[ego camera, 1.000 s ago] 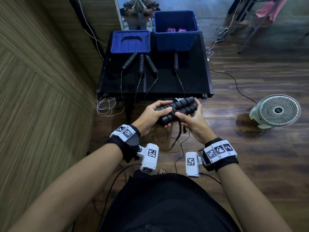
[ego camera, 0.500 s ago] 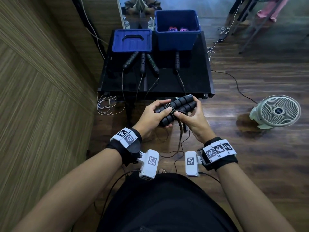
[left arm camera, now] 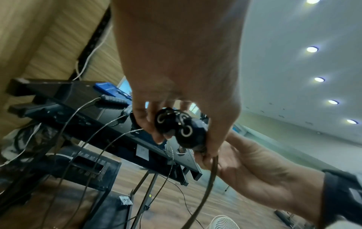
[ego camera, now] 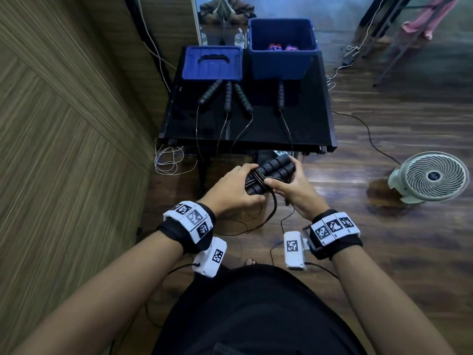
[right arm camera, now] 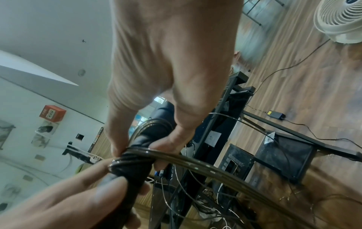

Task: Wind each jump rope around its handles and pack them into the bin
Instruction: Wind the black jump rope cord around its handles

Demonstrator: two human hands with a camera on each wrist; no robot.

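The person wears a black short-sleeved top [ego camera: 256,311]. Each bare forearm has a black fabric wrist strap [ego camera: 179,238] with white square-patterned marker tags [ego camera: 334,226] and a white box-shaped camera unit [ego camera: 294,249] with a thin black cable.

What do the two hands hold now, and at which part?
Both grip the paired black handles: left hand at the near end, right hand toward the far end, beside the wound rope.

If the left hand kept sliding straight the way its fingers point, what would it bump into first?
Probably the right hand. The left hand grips the bundled black foam jump-rope handles and points along them toward the right hand holding their other end. Depth is hard to judge.
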